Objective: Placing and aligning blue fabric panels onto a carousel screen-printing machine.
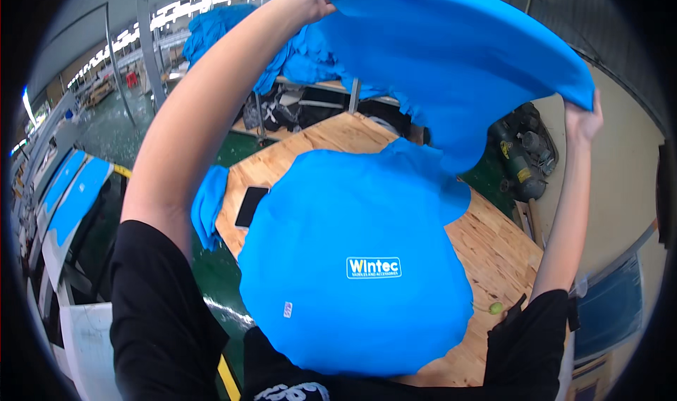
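Note:
Both my arms are raised, stretching a large blue fabric piece (451, 41) up in front of me. Its upper left edge is gripped by my left hand (312, 1), whose fingers curl round the cloth. My right hand (584, 119) pinches the right-hand corner. From between them the fabric sags and hangs toward the table. On the wooden table (493, 260) a second blue fabric piece (352, 218) lies spread, roughly round, with a printed logo and a small white label. The hanging cloth overlaps its far right part in the view.
A black phone (252, 207) lies by the table's left edge, where blue cloth (209, 207) hangs. A small green round object (496, 308) is at right. Behind stand a shelf with heaped blue fabric (307, 56) and a dark tank-like machine (522, 161). Blue panels (81, 193) lie far left.

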Tool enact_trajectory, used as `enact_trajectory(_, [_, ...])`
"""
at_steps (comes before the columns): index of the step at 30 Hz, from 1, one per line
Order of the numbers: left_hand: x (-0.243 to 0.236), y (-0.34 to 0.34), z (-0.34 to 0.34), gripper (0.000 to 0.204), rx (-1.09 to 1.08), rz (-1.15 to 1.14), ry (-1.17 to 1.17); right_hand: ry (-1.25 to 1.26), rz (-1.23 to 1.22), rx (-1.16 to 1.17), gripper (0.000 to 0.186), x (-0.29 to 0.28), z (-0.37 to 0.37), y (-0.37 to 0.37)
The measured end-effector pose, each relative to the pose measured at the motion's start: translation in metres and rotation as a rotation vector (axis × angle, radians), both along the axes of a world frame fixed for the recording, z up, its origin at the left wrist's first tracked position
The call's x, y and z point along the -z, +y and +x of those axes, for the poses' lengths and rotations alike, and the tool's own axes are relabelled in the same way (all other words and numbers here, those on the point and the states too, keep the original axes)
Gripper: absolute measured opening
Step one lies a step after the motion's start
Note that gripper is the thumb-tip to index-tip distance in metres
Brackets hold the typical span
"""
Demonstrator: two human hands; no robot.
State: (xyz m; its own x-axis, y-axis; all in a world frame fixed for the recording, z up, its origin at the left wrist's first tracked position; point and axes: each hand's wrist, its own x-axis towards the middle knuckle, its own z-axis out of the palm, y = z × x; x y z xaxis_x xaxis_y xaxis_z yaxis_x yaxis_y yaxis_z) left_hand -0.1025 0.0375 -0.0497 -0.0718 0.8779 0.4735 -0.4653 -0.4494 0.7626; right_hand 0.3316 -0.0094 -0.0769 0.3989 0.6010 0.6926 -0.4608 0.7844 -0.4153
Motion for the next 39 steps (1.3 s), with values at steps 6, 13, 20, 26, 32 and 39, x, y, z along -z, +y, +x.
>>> enact_trajectory(6, [0.096,-0.079,-0.015,0.035,-0.028,-0.226,-0.04,-0.049,-0.229,-0.009,0.046,0.113,0.011,-0.056])
enact_trajectory(13, [0.283,-0.207,-0.056,0.053,0.291,-0.72,-0.051,-0.119,-0.691,-0.111,0.046,0.292,-0.004,-0.173])
enact_trajectory(20, [0.409,-0.293,-0.057,0.062,0.232,-1.078,-0.097,-0.143,-1.252,-0.606,0.052,0.375,-0.008,-0.234])
enact_trajectory(26, [0.406,-0.308,-0.053,0.055,0.196,-0.906,0.178,-0.16,-1.244,-0.628,0.05,0.382,-0.001,-0.236])
enact_trajectory(32, [0.382,-0.325,-0.057,0.053,0.135,-0.768,-0.001,-0.25,-1.165,-0.407,0.048,0.356,0.0,-0.247])
enact_trajectory(39, [0.376,-0.342,-0.07,0.059,0.207,-0.688,-0.086,-0.11,-1.025,-0.469,0.043,0.353,0.001,-0.281])
